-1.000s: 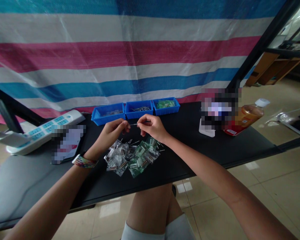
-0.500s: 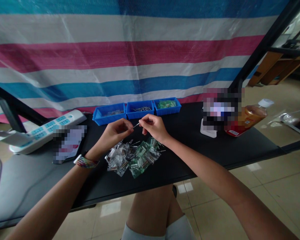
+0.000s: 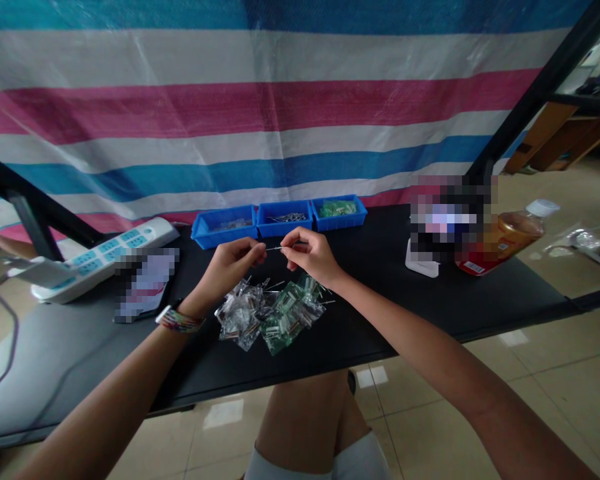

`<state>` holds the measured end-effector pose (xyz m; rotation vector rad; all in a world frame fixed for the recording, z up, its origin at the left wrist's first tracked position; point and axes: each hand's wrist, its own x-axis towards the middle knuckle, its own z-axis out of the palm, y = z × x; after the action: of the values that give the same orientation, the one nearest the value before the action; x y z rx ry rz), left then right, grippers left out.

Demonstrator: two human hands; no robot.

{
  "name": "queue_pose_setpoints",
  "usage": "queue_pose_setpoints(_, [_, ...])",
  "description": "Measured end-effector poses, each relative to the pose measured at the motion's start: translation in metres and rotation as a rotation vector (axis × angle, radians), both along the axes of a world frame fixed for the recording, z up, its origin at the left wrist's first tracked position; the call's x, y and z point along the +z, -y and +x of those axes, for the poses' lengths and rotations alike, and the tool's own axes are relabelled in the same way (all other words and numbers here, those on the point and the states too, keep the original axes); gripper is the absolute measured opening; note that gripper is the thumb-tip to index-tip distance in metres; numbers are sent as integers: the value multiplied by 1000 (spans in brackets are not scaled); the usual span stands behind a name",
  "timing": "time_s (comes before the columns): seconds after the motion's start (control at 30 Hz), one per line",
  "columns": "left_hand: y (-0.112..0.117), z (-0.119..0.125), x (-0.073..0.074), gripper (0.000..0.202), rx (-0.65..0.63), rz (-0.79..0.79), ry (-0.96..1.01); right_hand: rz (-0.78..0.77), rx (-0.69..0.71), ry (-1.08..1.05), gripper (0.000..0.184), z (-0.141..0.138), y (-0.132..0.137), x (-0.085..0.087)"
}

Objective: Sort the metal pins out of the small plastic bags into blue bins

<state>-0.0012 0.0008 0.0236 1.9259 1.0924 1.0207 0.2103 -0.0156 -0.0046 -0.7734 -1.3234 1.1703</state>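
Observation:
A thin silvery metal pin point(image 3: 274, 249) spans the small gap between my two hands, lying nearly level. My left hand point(image 3: 236, 264) pinches its left end between thumb and forefinger. At its other end, the thumb and curled fingers of my right hand point(image 3: 311, 257) close on it. Below my hands lies a pile of small clear plastic bags point(image 3: 243, 313), with green plastic bags point(image 3: 289, 317) on its right side. Metal pieces show inside the bags, and a few loose pins stick out around them.
Three blue bins stand behind my hands: one with clear bags point(image 3: 200, 235), one with metal pins point(image 3: 266, 229), one with green bags point(image 3: 322, 223). A power strip point(image 3: 153, 233) and phone point(image 3: 147, 283) are left; a tilted drink bottle point(image 3: 517, 233) and white object point(image 3: 423, 265) are right.
My left thumb and fingers have closed around the pin's left end, and the pin has turned from slanted to nearly level. The whole view has shifted slightly.

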Motion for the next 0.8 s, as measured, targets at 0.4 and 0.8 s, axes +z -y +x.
queue_pose_setpoints(0.4, [2,-10,6,18,-214,178,-394,96,-416,42,22,12,-26,-3])
queue_pose_setpoints(0.8, [0,-16,4,21,-266,217,-787,141,-498,269,27,36,-51,-20])
